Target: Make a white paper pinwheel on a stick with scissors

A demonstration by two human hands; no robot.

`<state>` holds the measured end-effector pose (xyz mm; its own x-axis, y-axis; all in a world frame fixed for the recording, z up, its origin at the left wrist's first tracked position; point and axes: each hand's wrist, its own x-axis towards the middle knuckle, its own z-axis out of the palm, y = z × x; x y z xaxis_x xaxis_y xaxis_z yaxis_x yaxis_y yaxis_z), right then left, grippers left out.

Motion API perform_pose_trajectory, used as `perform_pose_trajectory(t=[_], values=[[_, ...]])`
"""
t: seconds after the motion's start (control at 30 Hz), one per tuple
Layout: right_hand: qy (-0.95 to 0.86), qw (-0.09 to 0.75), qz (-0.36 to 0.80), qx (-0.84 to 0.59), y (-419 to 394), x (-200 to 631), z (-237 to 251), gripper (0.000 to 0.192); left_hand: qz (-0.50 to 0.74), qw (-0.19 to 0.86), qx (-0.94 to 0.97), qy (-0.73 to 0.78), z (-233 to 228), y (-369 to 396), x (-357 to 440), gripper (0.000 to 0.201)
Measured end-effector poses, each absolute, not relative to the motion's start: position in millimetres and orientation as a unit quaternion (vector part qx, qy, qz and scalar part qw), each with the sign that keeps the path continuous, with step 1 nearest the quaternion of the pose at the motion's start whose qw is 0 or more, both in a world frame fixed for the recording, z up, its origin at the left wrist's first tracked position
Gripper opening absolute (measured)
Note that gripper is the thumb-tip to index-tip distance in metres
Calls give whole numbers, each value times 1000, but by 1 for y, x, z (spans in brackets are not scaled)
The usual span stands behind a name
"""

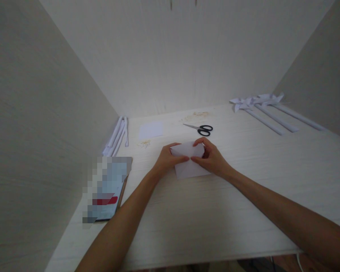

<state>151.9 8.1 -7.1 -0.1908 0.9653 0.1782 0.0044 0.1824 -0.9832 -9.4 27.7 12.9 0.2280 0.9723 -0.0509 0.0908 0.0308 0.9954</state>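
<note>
Three pale panels, one at the back, one on the left and one on the right, closed in a single white wood-grained tabletop. Near its middle, two bare hands worked on one folded piece of white paper, its near part spread flat towards the person. The left hand pinched its left side, thumb on top and fingers behind; the right hand pinched the right side likewise, and the two thumb tips came close together over the middle. Just beyond lay one pair of black-handled scissors, blades pointing left. One flat white sheet lay to their left, and two scatterings of thin yellowish slivers (too fine to count) showed, one in front of that sheet and one behind the scissors. At far right, three rolled paper sticks lay side by side, with folded pinwheel-like heads overlapping at their far ends. Against the left panel rested a bundle of white paper tubes, their number unclear, and nearer the person one touchscreen device, partly pixelated, beside the left forearm.
</note>
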Motion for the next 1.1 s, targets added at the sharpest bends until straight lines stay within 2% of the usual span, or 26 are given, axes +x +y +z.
perform_pose_trajectory(t=[0.13,0.27,0.47,0.63,0.73,1.1], values=[[-549,561,480,-391,7,151,-3,31,453,572,490,478,9,29,-6,35],[-495,628,450,-398,6,152,-2,16,561,561,369,485,7,31,-2,33],[-524,564,513,-380,4,147,-6,19,633,531,304,475,10,31,2,32],[-601,508,476,-392,3,143,-8,9,637,512,317,481,8,30,4,32],[-601,507,453,-419,4,143,-8,6,635,506,325,484,5,27,7,32],[-528,552,454,-459,9,144,-6,14,603,514,363,491,2,15,16,31]])
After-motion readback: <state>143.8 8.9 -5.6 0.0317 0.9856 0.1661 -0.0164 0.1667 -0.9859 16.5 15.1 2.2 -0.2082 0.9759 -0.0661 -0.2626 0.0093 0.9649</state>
